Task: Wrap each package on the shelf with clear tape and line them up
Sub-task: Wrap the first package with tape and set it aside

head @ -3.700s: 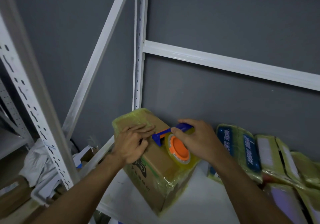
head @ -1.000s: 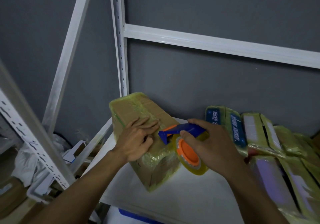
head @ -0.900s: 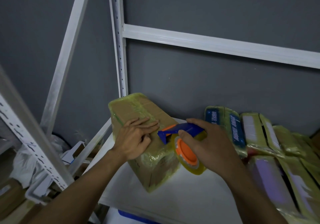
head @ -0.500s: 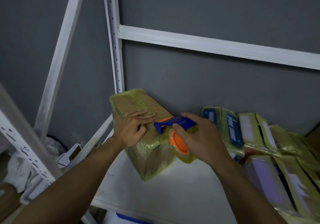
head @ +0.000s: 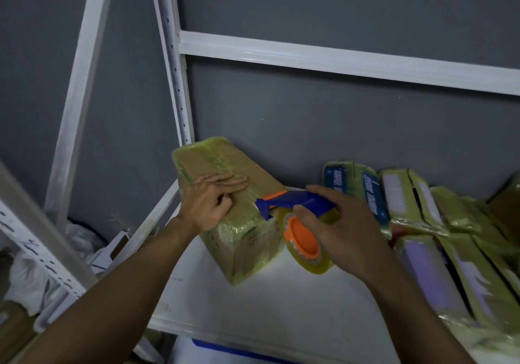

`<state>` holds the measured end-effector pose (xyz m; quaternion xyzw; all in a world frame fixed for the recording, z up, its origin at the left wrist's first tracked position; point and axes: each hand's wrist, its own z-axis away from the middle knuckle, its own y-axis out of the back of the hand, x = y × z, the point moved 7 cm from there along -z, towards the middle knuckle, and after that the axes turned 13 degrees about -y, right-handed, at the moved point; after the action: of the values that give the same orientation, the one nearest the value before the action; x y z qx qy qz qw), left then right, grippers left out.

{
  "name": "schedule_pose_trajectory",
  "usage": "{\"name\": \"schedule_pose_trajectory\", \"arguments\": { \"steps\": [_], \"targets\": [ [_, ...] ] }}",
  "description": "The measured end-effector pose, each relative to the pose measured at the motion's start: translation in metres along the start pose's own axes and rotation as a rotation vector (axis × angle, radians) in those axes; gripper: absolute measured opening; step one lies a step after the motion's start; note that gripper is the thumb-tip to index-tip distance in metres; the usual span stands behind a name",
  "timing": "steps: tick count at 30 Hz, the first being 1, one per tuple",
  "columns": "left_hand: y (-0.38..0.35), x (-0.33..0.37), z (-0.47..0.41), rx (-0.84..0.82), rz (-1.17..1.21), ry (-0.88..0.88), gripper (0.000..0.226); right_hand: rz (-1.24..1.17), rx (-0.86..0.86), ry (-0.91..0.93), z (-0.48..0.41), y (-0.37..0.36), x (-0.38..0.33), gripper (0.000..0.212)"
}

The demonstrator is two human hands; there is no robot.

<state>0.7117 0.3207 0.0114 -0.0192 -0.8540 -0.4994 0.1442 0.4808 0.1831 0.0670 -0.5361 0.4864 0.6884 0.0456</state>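
Head: box (head: 247,240) near shelf's (head: 281,301) left edge; tape dispenser (head: 301,237) between box, packages (head: 394,194).

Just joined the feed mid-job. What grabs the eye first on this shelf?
The blue-and-orange tape dispenser at centre, gripped by the right hand against the cardboard box at its right edge. The left hand presses flat on the box's top, left of it. Tape-wrapped packages lean in a row at the right.
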Motion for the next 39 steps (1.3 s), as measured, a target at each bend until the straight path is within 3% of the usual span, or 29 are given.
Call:
{"name": "schedule_pose_trajectory", "arguments": {
  "steps": [3,6,12,29,39],
  "targets": [
    [0.002,0.001,0.000,-0.021,0.005,0.003,0.068,-0.011,0.016,0.015,0.003,-0.003,0.002,0.030],
    [0.001,0.002,-0.003,-0.145,0.019,0.013,0.067,-0.034,0.012,0.009,0.003,-0.004,0.005,0.038],
    [-0.017,0.033,-0.004,-0.271,0.053,-0.107,0.069,-0.043,-0.041,-0.014,0.003,-0.008,0.014,0.049],
    [-0.021,0.031,-0.003,-0.275,0.025,0.007,0.062,-0.084,-0.036,0.069,0.036,0.006,0.009,0.034],
    [-0.021,0.035,-0.008,-0.336,0.077,0.029,0.050,-0.170,-0.119,-0.009,0.048,-0.008,0.039,0.038]
  ]
}}
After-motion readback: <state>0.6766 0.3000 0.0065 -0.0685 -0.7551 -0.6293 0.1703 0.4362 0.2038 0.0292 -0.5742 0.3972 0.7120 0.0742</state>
